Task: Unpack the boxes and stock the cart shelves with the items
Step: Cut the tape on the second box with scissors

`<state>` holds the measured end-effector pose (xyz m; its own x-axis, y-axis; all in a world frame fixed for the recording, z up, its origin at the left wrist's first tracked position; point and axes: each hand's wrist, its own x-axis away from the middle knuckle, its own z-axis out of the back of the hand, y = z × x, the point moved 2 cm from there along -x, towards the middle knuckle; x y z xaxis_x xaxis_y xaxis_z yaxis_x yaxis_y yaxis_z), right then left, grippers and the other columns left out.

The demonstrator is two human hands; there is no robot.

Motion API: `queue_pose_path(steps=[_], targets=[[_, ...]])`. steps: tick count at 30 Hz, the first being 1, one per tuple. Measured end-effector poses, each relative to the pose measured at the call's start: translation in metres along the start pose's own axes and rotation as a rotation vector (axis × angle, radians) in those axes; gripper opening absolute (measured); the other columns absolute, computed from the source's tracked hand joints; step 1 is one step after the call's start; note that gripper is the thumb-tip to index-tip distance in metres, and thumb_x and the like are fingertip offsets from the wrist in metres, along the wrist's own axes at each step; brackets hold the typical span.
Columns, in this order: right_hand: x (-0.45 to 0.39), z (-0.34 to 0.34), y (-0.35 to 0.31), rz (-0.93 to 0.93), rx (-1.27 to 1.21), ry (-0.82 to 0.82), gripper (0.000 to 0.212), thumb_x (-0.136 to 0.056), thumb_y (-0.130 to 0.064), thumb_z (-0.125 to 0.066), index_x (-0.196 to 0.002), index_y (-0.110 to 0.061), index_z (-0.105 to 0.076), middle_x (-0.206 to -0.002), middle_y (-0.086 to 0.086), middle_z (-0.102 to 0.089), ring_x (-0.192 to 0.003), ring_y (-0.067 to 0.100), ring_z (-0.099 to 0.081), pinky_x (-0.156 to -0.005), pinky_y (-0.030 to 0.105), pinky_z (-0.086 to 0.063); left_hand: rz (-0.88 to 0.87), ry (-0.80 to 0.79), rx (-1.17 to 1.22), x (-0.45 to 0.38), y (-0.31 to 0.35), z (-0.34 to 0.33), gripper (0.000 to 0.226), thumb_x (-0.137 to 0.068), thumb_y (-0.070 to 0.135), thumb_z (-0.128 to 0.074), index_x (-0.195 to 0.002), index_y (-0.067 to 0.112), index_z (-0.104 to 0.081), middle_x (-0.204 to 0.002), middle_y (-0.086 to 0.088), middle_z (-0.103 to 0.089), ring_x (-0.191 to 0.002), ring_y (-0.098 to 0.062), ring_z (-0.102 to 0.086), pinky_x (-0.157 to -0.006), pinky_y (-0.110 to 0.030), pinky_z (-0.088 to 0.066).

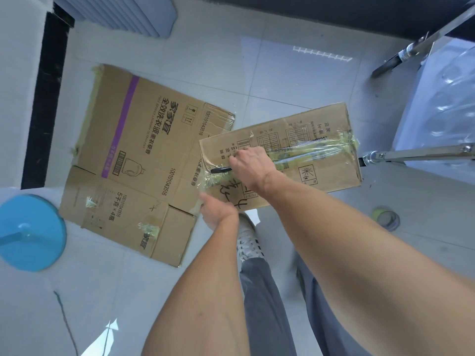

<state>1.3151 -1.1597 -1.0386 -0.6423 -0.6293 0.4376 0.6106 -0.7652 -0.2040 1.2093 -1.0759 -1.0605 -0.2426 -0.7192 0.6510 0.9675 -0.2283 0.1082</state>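
Note:
A taped cardboard box (321, 140) sits closed on the tiled floor in front of me, with yellowish clear tape along its top seam. My right hand (250, 167) grips a black tool (219, 170) whose dark end lies on the tape near the box's left end. My left hand (214, 210) rests against the box's near left corner, fingers mostly hidden behind the edge. The metal cart (421, 155) stands at the right, its frame bars beside the box.
A flattened cardboard box (133, 160) lies on the floor to the left, partly under the closed one. A blue round base (30, 232) sits at far left. A tape roll (385, 217) lies right of my legs. My shoe (248, 238) stands below the box.

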Motion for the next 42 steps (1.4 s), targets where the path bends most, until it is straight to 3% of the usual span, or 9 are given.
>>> queue_pose_path(steps=[7,10,20,24,28,32,36,39,42], targets=[[0.063,-0.009,0.095,-0.174,0.207,-0.098,0.016,-0.096,-0.016,-0.057,-0.083,-0.016,-0.048,-0.065,-0.001,-0.034,-0.066,0.013,-0.042,-0.061,0.029,-0.034,0.002,0.087,0.022,0.008,-0.002,-0.012,0.050,-0.088,-0.003,-0.062,-0.134,0.003,-0.042,-0.122,-0.024,-0.059,-0.111,-0.038,-0.060,-0.087,-0.043,-0.050],[0.062,-0.008,0.078,-0.129,0.180,-0.065,0.003,-0.095,-0.011,-0.055,-0.093,-0.014,-0.054,-0.074,0.001,-0.037,-0.071,0.014,-0.040,-0.062,0.030,-0.034,-0.003,0.114,0.033,0.012,0.002,-0.017,0.047,-0.089,-0.003,-0.060,-0.132,0.002,-0.041,-0.126,-0.025,-0.056,-0.114,-0.040,-0.058,-0.087,-0.043,-0.048],[0.041,0.003,0.063,0.050,-0.047,0.140,0.022,-0.086,-0.006,-0.044,-0.102,-0.015,-0.056,-0.089,-0.001,-0.054,-0.076,0.016,-0.049,-0.058,0.030,-0.035,-0.025,0.126,0.128,0.010,0.001,-0.012,0.054,-0.091,-0.007,-0.055,-0.141,0.006,-0.040,-0.132,-0.021,-0.055,-0.119,-0.037,-0.056,-0.092,-0.043,-0.048],[0.027,0.017,0.038,0.095,-0.172,0.115,0.023,-0.089,-0.001,-0.043,-0.099,-0.014,-0.058,-0.088,-0.002,-0.057,-0.081,0.017,-0.053,-0.076,0.033,-0.050,-0.018,0.139,0.179,0.020,-0.001,-0.017,0.057,-0.090,-0.007,-0.055,-0.143,0.007,-0.039,-0.136,-0.021,-0.053,-0.122,-0.037,-0.053,-0.093,-0.041,-0.045],[-0.005,0.014,-0.009,0.203,-0.122,0.068,0.024,-0.093,-0.005,-0.045,-0.106,-0.013,-0.062,-0.093,0.000,-0.063,-0.086,0.021,-0.061,-0.073,0.033,-0.048,-0.051,0.153,0.214,0.021,-0.002,-0.018,0.057,-0.088,-0.012,-0.047,-0.142,0.008,-0.042,-0.141,-0.018,-0.050,-0.125,-0.037,-0.049,-0.092,-0.043,-0.045],[-0.023,0.005,-0.033,0.136,-0.070,0.062,0.025,-0.092,-0.003,-0.045,-0.109,-0.013,-0.061,-0.097,0.002,-0.063,-0.083,0.023,-0.058,-0.063,0.033,-0.033,-0.084,0.119,0.208,0.010,-0.003,-0.013,0.044,-0.090,-0.001,-0.047,-0.133,0.007,-0.044,-0.134,-0.018,-0.051,-0.115,-0.041,-0.053,-0.084,-0.043,-0.047],[-0.029,0.007,-0.038,0.153,-0.055,0.003,0.019,-0.091,-0.002,-0.048,-0.100,-0.011,-0.062,-0.092,0.003,-0.064,-0.067,0.023,-0.049,-0.061,0.034,-0.037,-0.011,0.078,0.235,0.003,-0.001,-0.017,0.040,-0.095,0.027,-0.055,-0.123,0.004,-0.038,-0.125,-0.020,-0.049,-0.111,-0.042,-0.051,-0.077,-0.042,-0.043],[-0.028,0.008,-0.033,0.189,-0.026,-0.014,0.018,-0.090,0.000,-0.050,-0.102,-0.008,-0.061,-0.092,0.005,-0.065,-0.075,0.026,-0.060,-0.063,0.034,-0.041,0.016,0.045,0.210,0.000,0.005,-0.019,0.046,-0.094,0.026,-0.058,-0.126,0.004,-0.033,-0.127,-0.023,-0.047,-0.116,-0.042,-0.048,-0.074,-0.042,-0.040],[-0.024,0.005,-0.026,0.162,0.001,-0.014,0.014,-0.089,-0.001,-0.052,-0.097,-0.010,-0.058,-0.090,0.004,-0.064,-0.068,0.023,-0.053,-0.060,0.033,-0.037,0.015,0.036,0.173,-0.004,0.008,-0.018,0.052,-0.094,0.027,-0.062,-0.129,0.004,-0.033,-0.130,-0.023,-0.049,-0.118,-0.040,-0.049,-0.074,-0.038,-0.035]])
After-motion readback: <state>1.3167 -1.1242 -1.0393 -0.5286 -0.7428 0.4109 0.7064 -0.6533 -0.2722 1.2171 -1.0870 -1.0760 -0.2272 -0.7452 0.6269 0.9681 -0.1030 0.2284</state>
